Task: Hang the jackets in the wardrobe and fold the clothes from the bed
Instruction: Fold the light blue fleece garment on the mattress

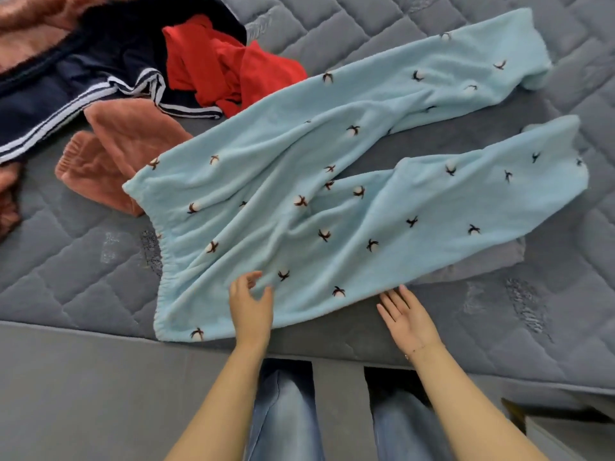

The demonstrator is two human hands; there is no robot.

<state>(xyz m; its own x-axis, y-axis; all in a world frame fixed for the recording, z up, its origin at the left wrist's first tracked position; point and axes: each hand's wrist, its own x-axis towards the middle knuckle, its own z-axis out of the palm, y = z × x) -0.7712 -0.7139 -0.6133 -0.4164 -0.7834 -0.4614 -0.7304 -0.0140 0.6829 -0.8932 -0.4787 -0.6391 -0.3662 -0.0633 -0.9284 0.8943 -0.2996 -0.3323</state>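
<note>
Cut off by the top-left edge: fuzzy pink garment [30, 24] and navy striped garment [66, 94]. Partly buried under the light blue trousers [316, 194]: pink fleece piece [116, 151], folded grey cloth [482, 261]. Mattress print [522, 301] too blurred to read.

The bed [83, 277] shows bare quilted surface left of the light blue trousers [299, 211], between their elastic waistband and the left edge, and a hand could pass there. To the right of the trousers' near leg another bare stretch runs along the bed's front edge. Between the two spread legs lies a wedge of uncovered quilt. The far left is crowded: a pink garment [113, 161] touches the waistband, with a navy striped garment [83, 84] and a red garment [219, 68] heaped behind it. A grey folded cloth [482, 261] lies partly under the near leg.
</note>
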